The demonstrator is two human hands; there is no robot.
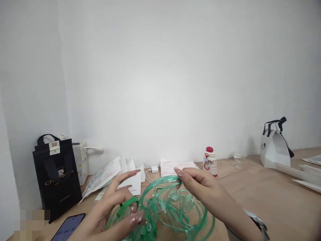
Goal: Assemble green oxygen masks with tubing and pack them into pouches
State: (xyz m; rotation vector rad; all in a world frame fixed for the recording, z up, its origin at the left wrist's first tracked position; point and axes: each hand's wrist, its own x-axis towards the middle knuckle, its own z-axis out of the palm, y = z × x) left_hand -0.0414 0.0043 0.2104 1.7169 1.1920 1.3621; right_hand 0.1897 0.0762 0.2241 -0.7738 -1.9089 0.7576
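My right hand (198,182) pinches a looped bundle of clear green tubing (160,182) between thumb and fingers, at its top. To the left, my left hand (117,204) has two fingers stretched out, while its lower fingers and thumb bend around a flat green strap (127,205). Below and between the hands lies a tangle of green tubing with clear plastic masks (189,202) and green connectors. Part of this pile is hidden behind my left hand and by the bottom edge of the view.
A black bag (57,180) and phone (69,227) stand and lie at left. White packets (105,177), a white charger (154,169) and a printed sheet (173,165) lie near the wall. A bottle with a red top (210,162) and a white bag (274,150) stand further right.
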